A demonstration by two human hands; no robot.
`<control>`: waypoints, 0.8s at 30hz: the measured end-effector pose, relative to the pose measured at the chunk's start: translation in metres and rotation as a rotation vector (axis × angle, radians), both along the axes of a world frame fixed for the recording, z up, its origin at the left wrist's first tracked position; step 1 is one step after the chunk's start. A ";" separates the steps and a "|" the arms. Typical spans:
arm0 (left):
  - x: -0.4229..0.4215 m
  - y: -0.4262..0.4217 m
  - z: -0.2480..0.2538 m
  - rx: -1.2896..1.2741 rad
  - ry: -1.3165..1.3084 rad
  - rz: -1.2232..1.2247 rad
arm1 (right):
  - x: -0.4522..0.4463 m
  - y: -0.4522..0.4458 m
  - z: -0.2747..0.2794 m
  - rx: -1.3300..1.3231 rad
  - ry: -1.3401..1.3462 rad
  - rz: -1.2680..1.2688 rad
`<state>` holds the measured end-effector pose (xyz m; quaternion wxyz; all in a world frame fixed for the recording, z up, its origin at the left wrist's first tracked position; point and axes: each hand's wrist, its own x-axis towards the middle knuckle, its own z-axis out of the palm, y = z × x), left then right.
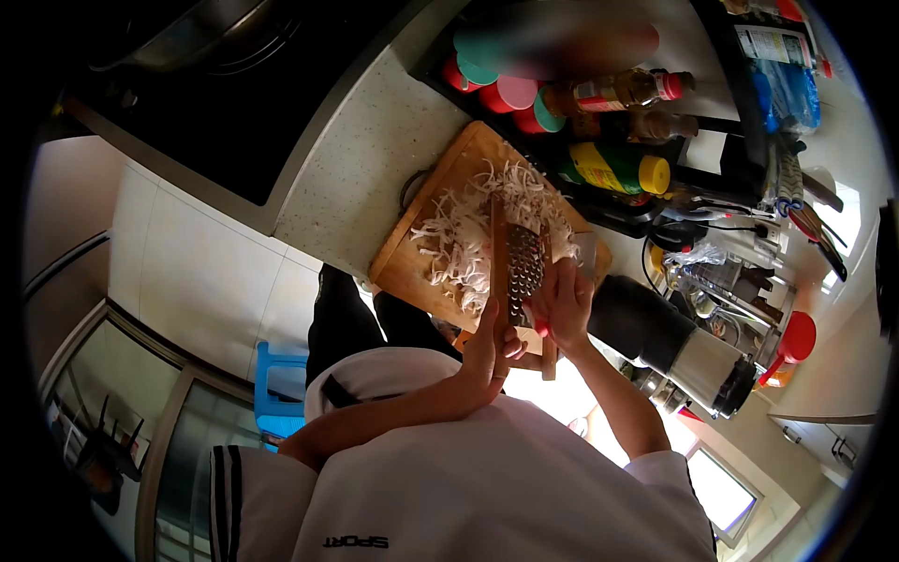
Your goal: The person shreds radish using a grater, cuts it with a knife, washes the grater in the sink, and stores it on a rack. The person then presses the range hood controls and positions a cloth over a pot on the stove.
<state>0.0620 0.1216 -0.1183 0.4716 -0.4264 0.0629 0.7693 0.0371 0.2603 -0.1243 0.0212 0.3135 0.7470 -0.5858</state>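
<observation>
A wooden-framed grater [524,276] with a metal plate stands slanted over a wooden cutting board [403,260]. My left hand [489,351] is wrapped round the near end of its frame. On the grater's right side, my right hand [564,304] has its fingers bent together against the plate; what they hold, if anything, is too dark to make out. Pale shreds [459,234] lie heaped on the board under and around the grater. Part of a metal blade [586,253] shows at the board's right side.
Bottles, among them a yellow-capped one [618,170], and red jars [510,94] line the board's far side. A black appliance [637,323] stands at the right. The stove [197,112] is at the upper left, a blue stool [278,389] on the floor.
</observation>
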 end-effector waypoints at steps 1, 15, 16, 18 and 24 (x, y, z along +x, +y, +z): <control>0.003 0.000 -0.002 -0.002 -0.013 -0.011 | 0.007 0.004 -0.022 0.168 0.071 -0.015; 0.010 0.004 -0.014 0.050 0.011 -0.018 | -0.026 0.030 0.010 -0.513 -0.048 0.122; 0.005 0.003 -0.008 0.011 0.005 -0.016 | -0.015 0.025 0.015 -0.453 -0.008 0.092; 0.001 0.001 -0.002 0.012 0.007 -0.029 | -0.002 0.016 0.020 -0.339 0.071 0.037; 0.007 0.003 -0.011 0.035 0.069 -0.015 | 0.003 0.002 0.038 -0.423 0.122 -0.314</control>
